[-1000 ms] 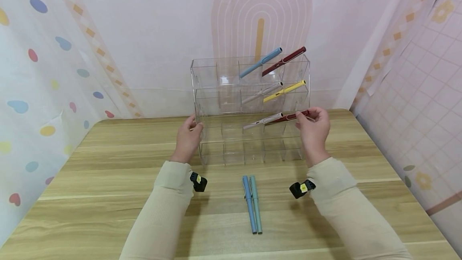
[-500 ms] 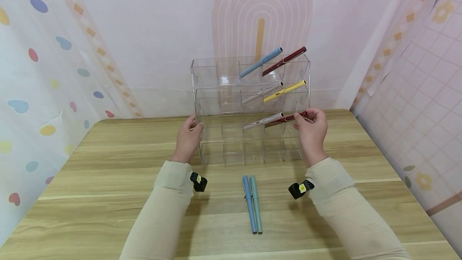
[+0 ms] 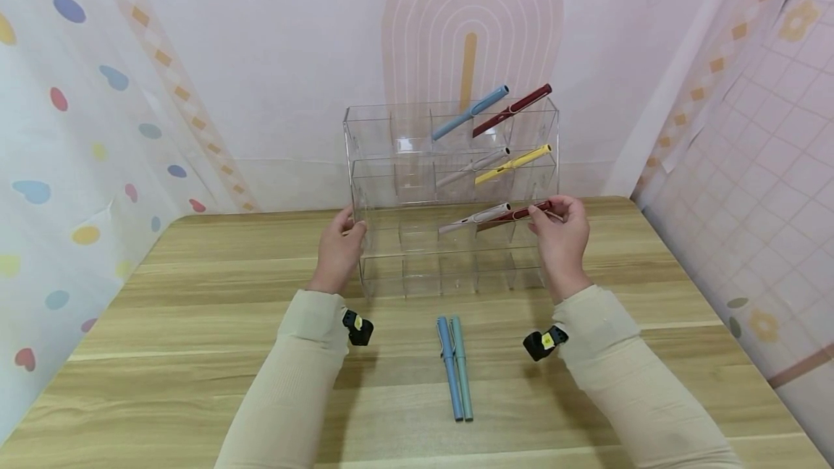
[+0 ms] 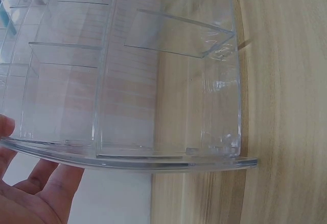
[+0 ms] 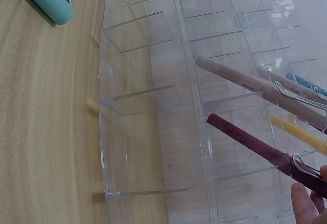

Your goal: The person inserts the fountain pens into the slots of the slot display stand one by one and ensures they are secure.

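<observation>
A clear acrylic pen rack (image 3: 420,255) with stepped tiers stands on the table. At its left side my left hand (image 3: 338,255) holds the side panel (image 4: 153,163), thumb on one face and fingers on the other. My right hand (image 3: 564,241) pinches a dark red pen (image 5: 250,141) near its cap end. That pen slants over the third tier from the top, its lower end within a right-hand compartment. Beside it leans a pale pinkish pen (image 3: 472,218). Higher tiers bear a grey pen (image 3: 472,167), a yellow pen (image 3: 515,163), a light blue pen (image 3: 470,113) and another dark red pen (image 3: 512,111).
On the wooden table (image 3: 195,353) in front of the rack, a blue pen (image 3: 451,368) and a green pen (image 3: 462,368) lie side by side, between the forearms. A patterned cloth (image 3: 274,56) hangs behind the table.
My right hand has shifted slightly left with the dark red pen. My left hand stays at the rack's side, and the other pens have not moved.
</observation>
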`<state>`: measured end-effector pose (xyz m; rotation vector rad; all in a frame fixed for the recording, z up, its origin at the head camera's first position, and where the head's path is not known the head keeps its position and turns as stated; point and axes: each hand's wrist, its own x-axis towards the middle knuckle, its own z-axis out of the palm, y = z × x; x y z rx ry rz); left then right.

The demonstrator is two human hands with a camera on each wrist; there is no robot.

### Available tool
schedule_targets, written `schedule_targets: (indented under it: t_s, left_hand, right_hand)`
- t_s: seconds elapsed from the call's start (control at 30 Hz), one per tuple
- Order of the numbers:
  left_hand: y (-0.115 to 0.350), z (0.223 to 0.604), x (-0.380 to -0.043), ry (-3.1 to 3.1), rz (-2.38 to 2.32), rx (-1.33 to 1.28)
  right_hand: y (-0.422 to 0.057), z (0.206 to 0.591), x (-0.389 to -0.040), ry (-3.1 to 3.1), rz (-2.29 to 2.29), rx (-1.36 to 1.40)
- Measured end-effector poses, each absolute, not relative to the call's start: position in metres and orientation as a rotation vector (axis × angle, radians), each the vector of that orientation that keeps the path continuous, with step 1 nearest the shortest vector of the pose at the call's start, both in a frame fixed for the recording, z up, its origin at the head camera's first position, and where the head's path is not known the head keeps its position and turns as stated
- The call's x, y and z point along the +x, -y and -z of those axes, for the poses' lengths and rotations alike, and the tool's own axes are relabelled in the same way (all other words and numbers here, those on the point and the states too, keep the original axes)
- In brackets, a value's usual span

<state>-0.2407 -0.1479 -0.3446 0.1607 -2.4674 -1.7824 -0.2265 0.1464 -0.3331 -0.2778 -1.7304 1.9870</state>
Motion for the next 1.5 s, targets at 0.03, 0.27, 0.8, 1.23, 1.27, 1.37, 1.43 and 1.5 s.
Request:
schedule_targets:
  t_s: [0.03,0.27,0.8,1.23,1.27,1.37,1.43,1.5]
  left_hand:
    - [0.148,0.345,-0.241,2.469,1.782,0.162]
    - [0.148,0.343,-0.24,2.478,1.805,0.176]
    - [0.149,0.343,-0.24,2.462,1.824,0.184]
    - [0.148,0.344,-0.241,2.463,1.813,0.174]
    - [0.148,0.344,-0.241,2.463,1.812,0.175]
    - [0.148,0.344,-0.241,2.46,1.814,0.174]
    - [0.148,0.344,-0.241,2.462,1.811,0.173]
    - [0.148,0.344,-0.24,2.461,1.811,0.173]
  right_hand:
    - [-0.147,0.333,-0.226,1.74,-1.986,-0.281]
    - [-0.154,0.334,-0.217,1.776,-1.949,-0.307]
    - [-0.145,0.354,-0.176,2.016,-1.949,-0.242]
    - [-0.127,0.378,-0.161,2.387,-2.03,-0.129]
    - [-0.125,0.379,-0.161,2.409,-2.031,-0.126]
    - [-0.119,0.383,-0.16,2.495,-2.012,-0.102]
    - [-0.115,0.385,-0.159,2.539,-2.012,-0.079]
    - [-0.112,0.388,-0.159,2.578,-2.007,-0.064]
